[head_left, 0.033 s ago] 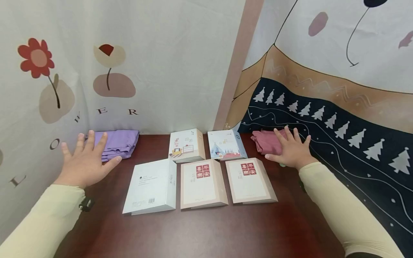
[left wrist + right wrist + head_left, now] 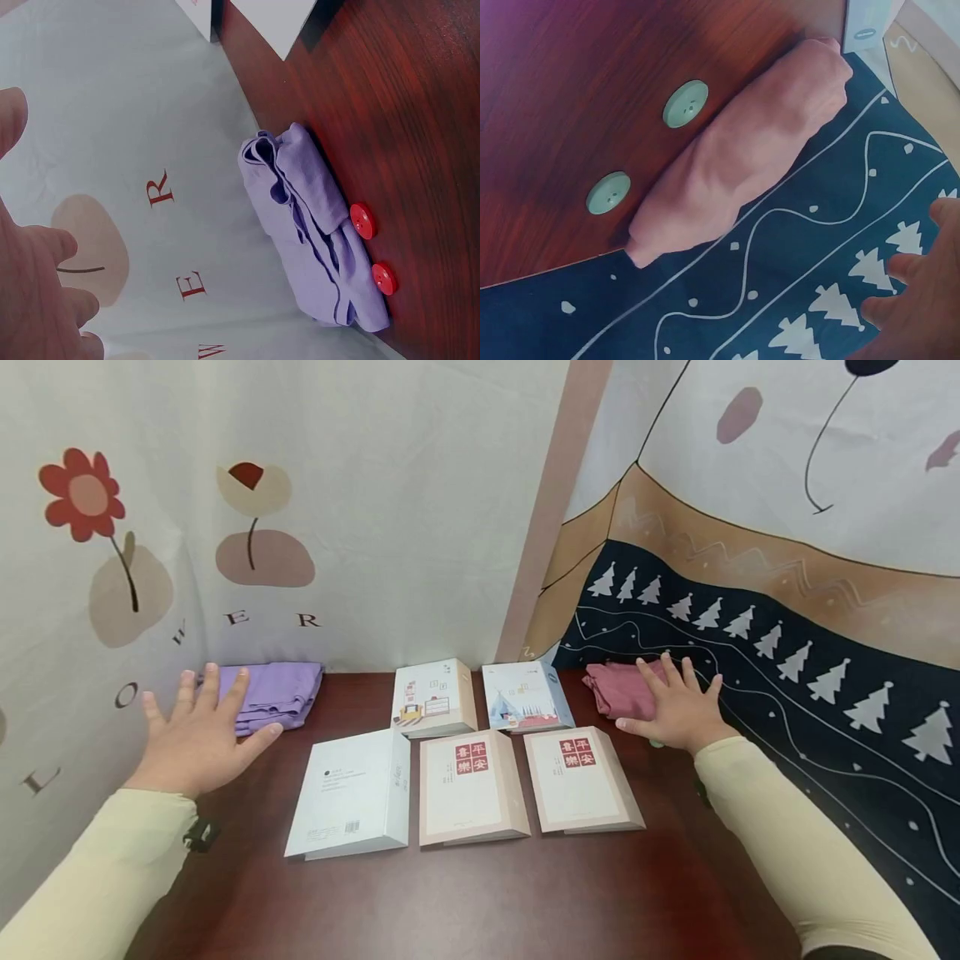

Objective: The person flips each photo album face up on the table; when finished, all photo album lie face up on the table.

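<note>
My left hand (image 2: pixel 191 739) is spread with straight fingers above the left side of the table, holding nothing. Beyond it lies a folded purple cloth (image 2: pixel 281 693); in the left wrist view two red buttons (image 2: pixel 363 221) sit along its near edge. With fingers fanned out, my right hand (image 2: pixel 682 706) hovers by a folded pink cloth (image 2: pixel 618 691) and partly covers it in the head view. Beside that cloth, the right wrist view shows two pale green buttons (image 2: pixel 685 103). Neither hand visibly grips anything.
Between the hands, a white book (image 2: pixel 348 802) and two cream books (image 2: pixel 472 806) (image 2: pixel 573 797) form the front row. Behind them are two illustrated books (image 2: pixel 431 689) (image 2: pixel 525 693). A printed curtain (image 2: pixel 420 510) borders the dark red table (image 2: pixel 465 910) at the back; dark tree-patterned fabric (image 2: pixel 795 727) lines the right.
</note>
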Demonstrator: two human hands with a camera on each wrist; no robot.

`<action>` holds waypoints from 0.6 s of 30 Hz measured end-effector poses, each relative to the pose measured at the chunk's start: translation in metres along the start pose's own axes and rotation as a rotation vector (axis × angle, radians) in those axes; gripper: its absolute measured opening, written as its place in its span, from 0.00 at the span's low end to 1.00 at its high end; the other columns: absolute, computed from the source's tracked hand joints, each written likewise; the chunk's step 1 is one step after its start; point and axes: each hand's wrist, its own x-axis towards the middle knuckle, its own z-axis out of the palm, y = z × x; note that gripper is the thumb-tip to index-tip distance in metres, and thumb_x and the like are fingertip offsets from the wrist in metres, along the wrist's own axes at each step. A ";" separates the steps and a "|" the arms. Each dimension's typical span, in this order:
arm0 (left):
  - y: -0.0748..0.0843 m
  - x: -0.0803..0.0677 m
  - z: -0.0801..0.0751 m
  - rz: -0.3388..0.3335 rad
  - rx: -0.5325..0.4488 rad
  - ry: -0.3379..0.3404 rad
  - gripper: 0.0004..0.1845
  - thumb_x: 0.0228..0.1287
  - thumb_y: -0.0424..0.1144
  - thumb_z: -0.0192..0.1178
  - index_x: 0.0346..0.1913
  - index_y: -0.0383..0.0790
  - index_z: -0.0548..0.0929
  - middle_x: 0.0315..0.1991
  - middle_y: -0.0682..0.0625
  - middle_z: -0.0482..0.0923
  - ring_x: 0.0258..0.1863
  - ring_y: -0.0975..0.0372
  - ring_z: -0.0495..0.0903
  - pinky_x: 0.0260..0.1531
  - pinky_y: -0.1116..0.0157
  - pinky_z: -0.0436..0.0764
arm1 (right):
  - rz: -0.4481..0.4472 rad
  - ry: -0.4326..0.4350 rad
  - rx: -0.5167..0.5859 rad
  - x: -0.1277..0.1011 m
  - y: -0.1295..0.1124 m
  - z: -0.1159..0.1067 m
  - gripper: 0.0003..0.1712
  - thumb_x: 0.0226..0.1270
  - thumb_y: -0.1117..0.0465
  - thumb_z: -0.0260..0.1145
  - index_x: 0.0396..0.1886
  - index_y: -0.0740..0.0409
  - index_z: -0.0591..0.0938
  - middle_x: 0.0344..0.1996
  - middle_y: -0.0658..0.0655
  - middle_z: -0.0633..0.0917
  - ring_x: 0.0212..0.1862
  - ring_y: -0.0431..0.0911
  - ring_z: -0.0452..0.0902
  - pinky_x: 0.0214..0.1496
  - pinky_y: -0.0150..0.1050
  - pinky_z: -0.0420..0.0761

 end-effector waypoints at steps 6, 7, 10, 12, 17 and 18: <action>0.000 -0.002 0.006 0.001 -0.004 -0.014 0.54 0.75 0.72 0.46 0.86 0.37 0.45 0.82 0.22 0.33 0.79 0.24 0.30 0.64 0.19 0.21 | 0.001 0.008 0.008 -0.002 -0.002 0.008 0.71 0.56 0.15 0.61 0.88 0.49 0.49 0.84 0.74 0.46 0.82 0.77 0.34 0.70 0.86 0.30; 0.001 -0.002 0.007 0.002 -0.005 -0.015 0.54 0.75 0.72 0.46 0.86 0.37 0.46 0.82 0.22 0.34 0.79 0.24 0.30 0.64 0.19 0.21 | -0.003 0.012 0.011 -0.002 -0.003 0.009 0.71 0.55 0.15 0.62 0.88 0.49 0.49 0.84 0.74 0.46 0.82 0.77 0.34 0.70 0.87 0.31; 0.002 -0.002 0.010 0.006 -0.009 -0.007 0.54 0.74 0.71 0.48 0.85 0.36 0.47 0.82 0.22 0.34 0.79 0.26 0.29 0.65 0.20 0.21 | -0.009 0.016 0.031 -0.001 -0.007 0.011 0.71 0.56 0.16 0.62 0.88 0.48 0.49 0.84 0.73 0.46 0.83 0.75 0.34 0.69 0.87 0.32; 0.004 0.000 0.013 0.013 -0.016 0.005 0.54 0.74 0.70 0.51 0.85 0.34 0.49 0.81 0.21 0.36 0.80 0.26 0.31 0.65 0.20 0.23 | -0.014 0.013 0.049 0.000 -0.011 0.011 0.70 0.57 0.17 0.61 0.88 0.48 0.49 0.84 0.73 0.47 0.83 0.75 0.34 0.69 0.87 0.33; 0.013 0.006 0.023 0.046 -0.070 0.028 0.53 0.72 0.66 0.58 0.83 0.30 0.53 0.79 0.18 0.43 0.79 0.24 0.38 0.66 0.18 0.29 | -0.057 0.010 0.145 0.004 -0.020 0.010 0.66 0.63 0.21 0.62 0.88 0.51 0.49 0.84 0.71 0.51 0.83 0.72 0.40 0.73 0.83 0.44; 0.015 0.007 0.026 0.052 -0.088 0.027 0.53 0.73 0.66 0.58 0.82 0.29 0.54 0.79 0.18 0.44 0.79 0.24 0.39 0.67 0.19 0.31 | -0.069 0.009 0.177 0.006 -0.022 0.010 0.65 0.64 0.22 0.63 0.88 0.52 0.50 0.84 0.70 0.52 0.83 0.72 0.42 0.75 0.81 0.46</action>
